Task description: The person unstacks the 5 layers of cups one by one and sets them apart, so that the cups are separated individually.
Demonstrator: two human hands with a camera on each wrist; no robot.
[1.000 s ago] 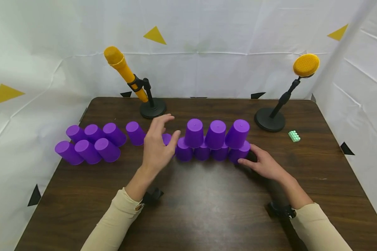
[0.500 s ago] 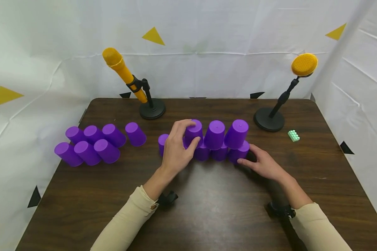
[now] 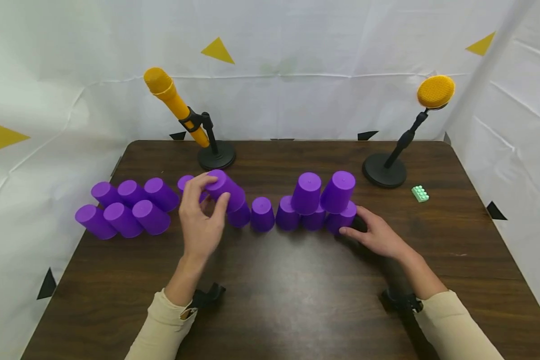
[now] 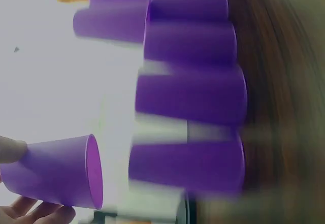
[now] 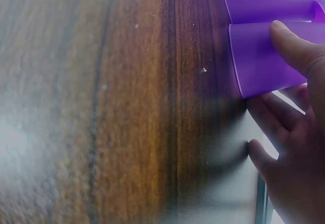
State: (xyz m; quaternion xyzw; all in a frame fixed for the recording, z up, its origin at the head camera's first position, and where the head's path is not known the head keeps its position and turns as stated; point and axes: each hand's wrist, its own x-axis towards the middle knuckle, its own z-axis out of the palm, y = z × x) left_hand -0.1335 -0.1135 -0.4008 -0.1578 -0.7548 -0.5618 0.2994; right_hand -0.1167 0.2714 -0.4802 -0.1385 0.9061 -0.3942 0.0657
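Observation:
My left hand (image 3: pixel 200 227) grips an upside-down purple cup (image 3: pixel 228 192) between thumb and fingers, tilted, above the left end of a row of cups. That held cup (image 4: pixel 56 172) hangs apart from the row in the left wrist view. Several upside-down cups make up the row, with gaps between those at its left. Two upper cups, one left (image 3: pixel 306 194) and one right (image 3: pixel 338 192), rest on its right part. My right hand (image 3: pixel 378 235) holds the rightmost bottom cup (image 3: pixel 342 218), thumb in front; in the right wrist view, fingers lie along that cup's (image 5: pixel 264 56) far side.
Several purple cups (image 3: pixel 123 220) stand grouped on the left of the dark wooden table (image 3: pixel 270 310). Another cup (image 3: pixel 184 182) is partly hidden behind my left hand. Two yellow microphones, left (image 3: pixel 173 102) and right (image 3: pixel 435 92), stand at the back. A green block (image 3: pixel 420 193) lies at right.
My left hand reached right to the leftmost upper cup, took hold of it and carried it left, off the cups beneath. My right hand has stayed at the rightmost bottom cup.

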